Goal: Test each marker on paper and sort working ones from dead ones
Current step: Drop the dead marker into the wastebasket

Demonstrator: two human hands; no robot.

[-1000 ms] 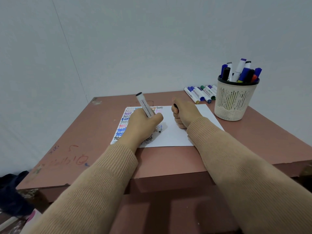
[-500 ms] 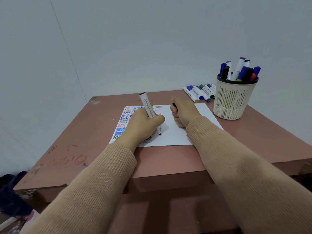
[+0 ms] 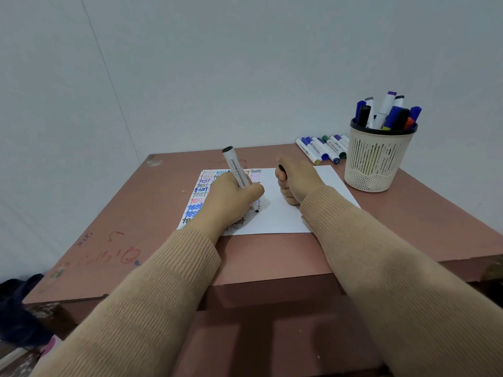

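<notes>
Left hand (image 3: 231, 197) grips a white marker (image 3: 236, 171), its dark tip on the paper (image 3: 277, 216).
The marker is a smooth round barrel with a black end, tilted, its tip touching the flat white sheet at the middle of the matt reddish-brown table (image 3: 136, 213). Rows of coloured "test" words fill the sheet's left part. The right hand (image 3: 296, 180), in a ribbed tan sleeve, rests on the sheet clenched round a black piece (image 3: 281, 169). At the far right corner stands a slotted cream cup (image 3: 377, 161) of markers.

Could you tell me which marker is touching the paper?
The marker in the left hand, tip on paper; others fill the cup or lie beside it.
</notes>
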